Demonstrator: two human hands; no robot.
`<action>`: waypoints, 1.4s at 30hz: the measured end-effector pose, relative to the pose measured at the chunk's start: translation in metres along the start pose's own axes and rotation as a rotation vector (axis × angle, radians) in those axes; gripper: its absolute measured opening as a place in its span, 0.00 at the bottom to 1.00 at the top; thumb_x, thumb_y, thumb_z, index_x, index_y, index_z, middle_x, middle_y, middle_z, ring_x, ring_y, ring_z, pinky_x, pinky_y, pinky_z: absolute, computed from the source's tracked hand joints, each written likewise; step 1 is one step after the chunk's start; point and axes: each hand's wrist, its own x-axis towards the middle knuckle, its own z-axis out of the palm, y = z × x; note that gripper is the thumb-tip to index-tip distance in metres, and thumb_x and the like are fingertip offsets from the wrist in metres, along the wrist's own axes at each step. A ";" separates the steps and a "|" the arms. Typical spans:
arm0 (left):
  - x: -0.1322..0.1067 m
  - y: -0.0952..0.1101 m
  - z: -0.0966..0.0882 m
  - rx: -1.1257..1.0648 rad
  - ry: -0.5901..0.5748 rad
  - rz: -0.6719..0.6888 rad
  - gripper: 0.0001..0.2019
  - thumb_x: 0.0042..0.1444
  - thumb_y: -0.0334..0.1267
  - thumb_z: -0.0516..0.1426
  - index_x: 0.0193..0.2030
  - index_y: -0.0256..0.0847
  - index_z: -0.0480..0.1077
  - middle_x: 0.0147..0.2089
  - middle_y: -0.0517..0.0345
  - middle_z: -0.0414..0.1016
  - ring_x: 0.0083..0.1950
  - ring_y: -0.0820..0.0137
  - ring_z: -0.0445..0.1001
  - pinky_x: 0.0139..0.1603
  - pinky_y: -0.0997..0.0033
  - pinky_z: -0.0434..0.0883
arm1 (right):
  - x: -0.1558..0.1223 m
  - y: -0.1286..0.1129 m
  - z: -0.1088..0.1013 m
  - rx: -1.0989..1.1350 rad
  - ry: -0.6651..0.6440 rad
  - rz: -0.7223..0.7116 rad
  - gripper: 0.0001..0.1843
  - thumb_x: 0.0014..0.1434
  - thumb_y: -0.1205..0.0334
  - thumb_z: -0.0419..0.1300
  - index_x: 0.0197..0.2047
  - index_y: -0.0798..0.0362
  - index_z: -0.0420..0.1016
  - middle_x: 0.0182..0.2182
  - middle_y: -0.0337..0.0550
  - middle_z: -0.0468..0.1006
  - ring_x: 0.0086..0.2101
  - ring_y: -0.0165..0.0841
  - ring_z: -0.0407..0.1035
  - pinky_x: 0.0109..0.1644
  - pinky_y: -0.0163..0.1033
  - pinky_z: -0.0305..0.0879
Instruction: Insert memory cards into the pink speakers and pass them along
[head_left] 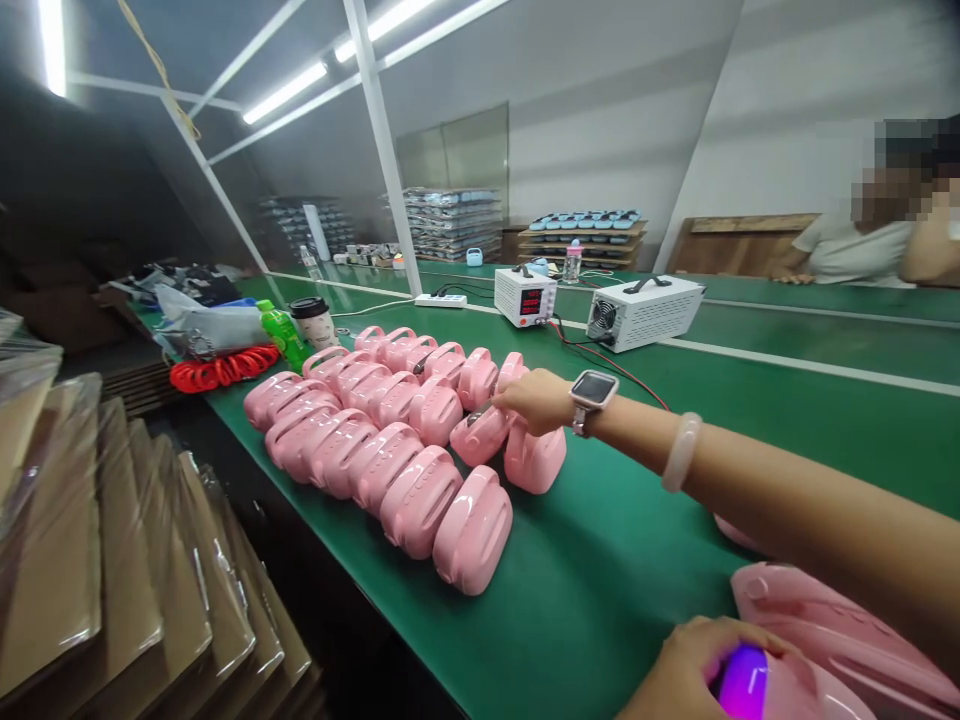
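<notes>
A person's right hand (536, 400), wearing a square watch (594, 388) and a pale bangle (682, 452), extends across the green tabletop (637, 490) to the near end of the clustered pink units. Its grip is narrow, fingers bent together at the top of one tilted pink unit (480, 440); whether they have hold of it I cannot tell. Just beside that, partly under the hand, stands another pink unit, and more handled ones crowd in rows (337, 450) toward the far left. The left hand (679, 665), low at the right, has its grip wrapped around a purple-lit unit (746, 685), cut off by the lower edge of the view; a further pink piece (847, 630) lies close by, beneath the outstretched forearm. Behind the rows, a white box with red digits (523, 297) stands near a longer white box (646, 312), with a power strip (441, 300) to their left. A lidded cup (313, 322), a green bottle (283, 335) and a red coiled hose (223, 368) sit at the far left. Cardboard sheets (131, 540) lean below, and a co-worker (855, 250) sits across at the right.
</notes>
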 end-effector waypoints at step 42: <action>-0.022 0.000 -0.008 -0.124 -0.070 -0.032 0.27 0.39 0.43 0.64 0.50 0.43 0.72 0.49 0.56 0.75 0.50 0.55 0.72 0.50 0.61 0.69 | -0.290 -0.146 0.149 1.884 1.002 0.791 0.30 0.49 0.63 0.72 0.55 0.42 0.70 0.59 0.41 0.71 0.59 0.40 0.63 0.64 0.45 0.58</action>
